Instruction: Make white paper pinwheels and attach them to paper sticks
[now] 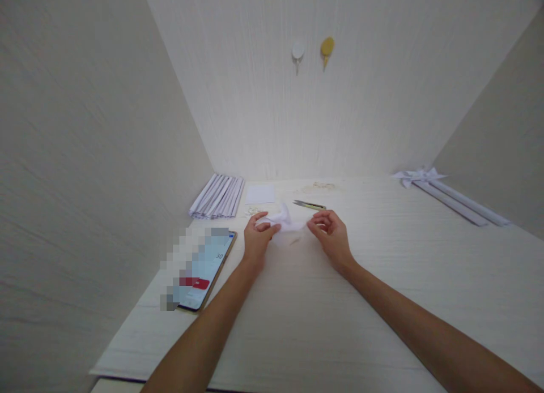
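Note:
A folded piece of white paper is stretched between my two hands, just above the white table. My left hand pinches its left part, where a narrow flap stands up. At the other end, the fingertips of my right hand are closed on the paper's edge. The paper is slightly blurred, so its exact folds cannot be made out. Just behind it lies a pair of thread snips. Pale rubber bands lie beyond my left hand, partly hidden by it.
Rolled paper sticks lie at the back left beside a white paper square. A phone rests left of my left forearm. More bands are near the back wall. A paper flower and long paper tubes lie right.

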`<state>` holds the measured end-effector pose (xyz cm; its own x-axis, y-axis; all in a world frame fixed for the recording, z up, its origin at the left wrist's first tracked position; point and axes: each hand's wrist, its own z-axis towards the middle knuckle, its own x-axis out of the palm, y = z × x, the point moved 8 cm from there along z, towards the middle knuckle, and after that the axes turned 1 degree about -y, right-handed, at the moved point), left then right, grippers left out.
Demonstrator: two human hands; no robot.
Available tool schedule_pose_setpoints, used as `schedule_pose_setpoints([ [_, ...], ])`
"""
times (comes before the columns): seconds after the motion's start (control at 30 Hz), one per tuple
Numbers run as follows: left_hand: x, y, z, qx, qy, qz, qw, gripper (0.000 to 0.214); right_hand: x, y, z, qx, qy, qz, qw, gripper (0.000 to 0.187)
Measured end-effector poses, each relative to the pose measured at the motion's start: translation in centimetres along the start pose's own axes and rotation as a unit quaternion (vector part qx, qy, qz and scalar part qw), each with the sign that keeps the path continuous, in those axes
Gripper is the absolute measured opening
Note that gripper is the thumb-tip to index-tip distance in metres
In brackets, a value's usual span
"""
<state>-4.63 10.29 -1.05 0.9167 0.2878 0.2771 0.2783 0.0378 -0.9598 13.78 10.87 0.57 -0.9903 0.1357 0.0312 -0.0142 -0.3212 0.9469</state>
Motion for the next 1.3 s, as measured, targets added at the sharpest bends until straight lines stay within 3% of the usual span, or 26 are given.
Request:
schedule_pose_setpoints([
  [0.1, -0.4, -0.1, 0.9, -0.009, 0.013, -0.09, 0.996, 0.049, -0.8, -0.1, 0.3, -0.013, -0.031, -0.011, 0.999, 0.016],
  [0.27, -0.3, -0.2, 1.2, -0.014, 0.035, -0.148, 0.988, 0.047, 0.1, 0.1, 0.1, -0.03, 0.023, -0.083, 0.996, 0.008],
  [0.53, -0.1, 0.0, 0.9, -0.018, 0.026, -0.148, 0.988, 0.048, 1.3, 0.6, -0.2, -0.057, 0.081, -0.22, 0.97, 0.005],
  [0.73, -0.1, 0.0, 1.0, -0.015, 0.027, -0.146, 0.989, 0.049, 3.1, -0.3, -0.9, -0.102, 0.181, -0.331, 0.92, 0.012],
  [0.83, -0.1, 0.0, 1.0, -0.015, 0.025, -0.138, 0.99, 0.049, 3.3, -0.6, -0.9, -0.105, 0.196, -0.351, 0.91, 0.003],
  [0.97, 0.0, -0.1, 1.0, -0.013, 0.023, -0.132, 0.991, 0.048, 3.5, -0.4, -1.1, -0.095, 0.21, -0.35, 0.908, 0.008],
  [1.07, -0.1, -0.1, 0.9, -0.01, 0.022, -0.126, 0.992, 0.048, 4.3, 0.5, -2.0, -0.109, 0.256, -0.336, 0.9, 0.009],
  [1.2, 0.0, -0.1, 0.7, -0.004, 0.021, -0.107, 0.994, 0.047, 6.5, 2.6, -5.2, -0.237, 0.385, -0.339, 0.825, 0.01],
  [1.3, 0.1, 0.0, 0.6, 0.003, 0.024, -0.076, 0.997, 0.045, 6.9, 4.0, -6.8, -0.337, 0.394, -0.34, 0.785, 0.017],
])
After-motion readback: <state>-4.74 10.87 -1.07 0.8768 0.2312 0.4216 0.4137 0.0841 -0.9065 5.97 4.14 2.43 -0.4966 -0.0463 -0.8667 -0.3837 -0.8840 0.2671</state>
